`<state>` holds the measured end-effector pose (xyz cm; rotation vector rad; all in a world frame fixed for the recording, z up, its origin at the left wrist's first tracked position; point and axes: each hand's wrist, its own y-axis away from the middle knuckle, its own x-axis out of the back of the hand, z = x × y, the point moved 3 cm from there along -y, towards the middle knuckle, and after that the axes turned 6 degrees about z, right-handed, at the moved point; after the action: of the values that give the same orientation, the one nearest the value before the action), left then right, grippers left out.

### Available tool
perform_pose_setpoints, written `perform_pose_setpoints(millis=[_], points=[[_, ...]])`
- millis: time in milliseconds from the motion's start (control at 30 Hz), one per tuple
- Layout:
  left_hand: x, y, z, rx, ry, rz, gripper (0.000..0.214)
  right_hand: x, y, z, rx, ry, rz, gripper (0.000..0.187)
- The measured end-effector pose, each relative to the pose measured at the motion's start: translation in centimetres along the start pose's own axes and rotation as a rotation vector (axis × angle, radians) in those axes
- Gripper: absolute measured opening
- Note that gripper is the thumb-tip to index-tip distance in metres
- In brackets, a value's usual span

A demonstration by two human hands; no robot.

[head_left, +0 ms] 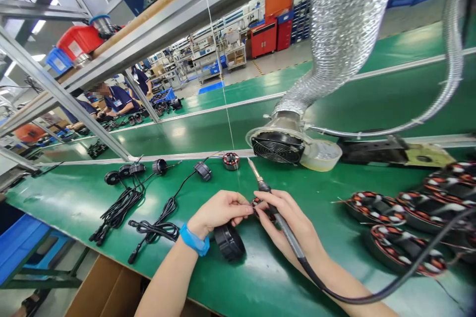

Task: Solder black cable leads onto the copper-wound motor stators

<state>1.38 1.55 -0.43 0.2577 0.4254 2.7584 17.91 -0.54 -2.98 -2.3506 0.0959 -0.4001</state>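
My right hand [293,230] grips a soldering iron [286,232], its bare tip pointing up and away from me. The fingertips of that hand also reach a small wound stator [266,212], largely hidden between my hands. My left hand [223,211], with a blue band at the wrist, pinches at the stator's left edge; what lies between its fingertips is too small to make out. Just below my left hand a black round housing [229,242] stands on the green bench. Farther back sits another small stator [231,160], beside a black cap [203,171] with a cable.
Bundled black cables [122,208] with round caps lie left. Several large wound stators [405,250] are stacked right. A fan-fronted extractor [277,146] hangs on a foil duct [336,29], beside a translucent tub [323,155]. A thin strand [223,84] hangs down the middle. People work far left.
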Motion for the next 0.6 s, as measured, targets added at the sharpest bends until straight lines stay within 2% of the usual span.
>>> perform_pose_setpoints(millis=[133, 267, 400, 500, 600], points=[[-0.3, -0.3, -0.2, 0.048, 0.092, 0.02, 0.051, -0.3, 0.5, 0.2, 0.037, 0.018, -0.01, 0.033], [-0.4, -0.4, -0.2, 0.067, 0.076, 0.055, 0.047, -0.2, 0.8, 0.0, 0.127, 0.013, -0.035, 0.041], [-0.1, -0.5, -0.2, 0.076, 0.076, 0.091, 0.043, 1.0, 0.8, 0.3, 0.056, 0.068, -0.034, 0.048], [0.0, -0.6, -0.3, 0.106, 0.094, 0.091, 0.044, 1.4, 0.9, 1.5, -0.019, 0.121, -0.101, 0.058], [-0.1, -0.5, -0.3, 0.125, 0.113, 0.086, 0.045, 1.0, 1.2, 3.0, -0.066, 0.086, -0.167, 0.053]])
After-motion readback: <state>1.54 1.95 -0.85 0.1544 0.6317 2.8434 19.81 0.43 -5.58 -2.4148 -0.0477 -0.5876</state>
